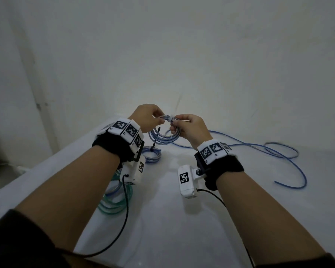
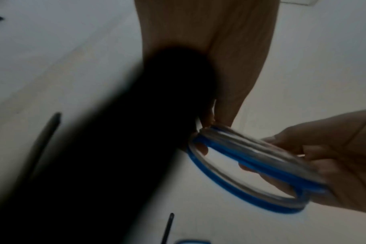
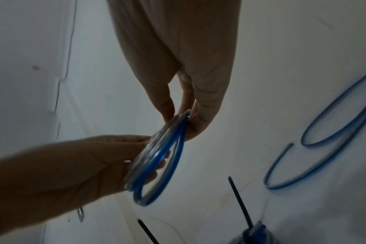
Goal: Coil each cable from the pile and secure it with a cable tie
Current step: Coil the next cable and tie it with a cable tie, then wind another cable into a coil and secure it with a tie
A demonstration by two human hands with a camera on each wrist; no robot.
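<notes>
White tie [image 1: 170, 119] on coil [image 1: 163, 135]: head view only.

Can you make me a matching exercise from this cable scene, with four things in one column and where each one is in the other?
Things:
1. blue coil
2. green coil
3. loose blue cable
4. small tied coil

Places:
A. spread uncoiled over the table's right side
B. on the table with a black tie sticking up
C. held up in both hands
D. on the table under the left forearm

Pairs: 1-C, 2-D, 3-A, 4-B
</notes>
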